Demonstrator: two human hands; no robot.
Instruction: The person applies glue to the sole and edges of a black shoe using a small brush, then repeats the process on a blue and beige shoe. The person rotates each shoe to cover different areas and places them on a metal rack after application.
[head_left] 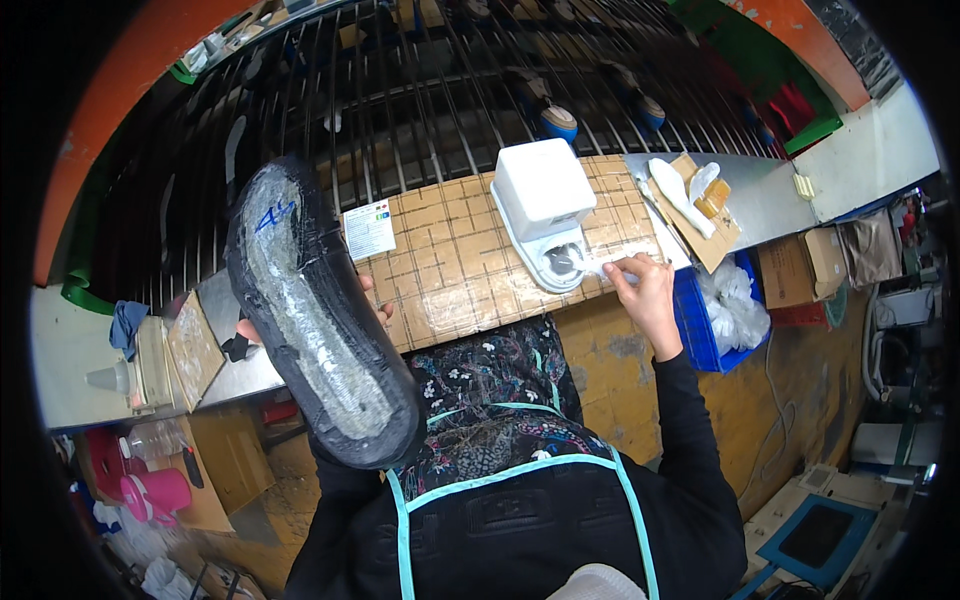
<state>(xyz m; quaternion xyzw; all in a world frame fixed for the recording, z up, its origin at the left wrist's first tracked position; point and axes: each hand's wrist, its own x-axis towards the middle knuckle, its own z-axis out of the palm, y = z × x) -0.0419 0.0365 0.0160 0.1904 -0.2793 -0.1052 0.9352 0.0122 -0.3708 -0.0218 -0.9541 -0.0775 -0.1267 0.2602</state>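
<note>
A black lasted shoe (pixel 310 310) stands tilted at the left, its pale, shiny sole side facing me, with a blue handwritten mark near the upper end. My left hand (pixel 368 284) grips it from behind; fingertips show at its right edge and part of the hand at its left, the rest being hidden. To the right, my right hand (pixel 648 300) pinches the end of a thin whitish handle, probably a brush. Its far end reaches into the round opening of a white dispenser (pixel 545 195) on the bench. The tip cannot be made out clearly.
Wrapped cardboard (pixel 440 270) covers the bench, with a printed label (pixel 369 229) on it. Beyond runs a metal-bar rack (pixel 430 120) carrying shoes. A white form and yellowish blocks lie on a cardboard piece (pixel 722 240). Below stands a blue bin (pixel 697 325) with plastic bags.
</note>
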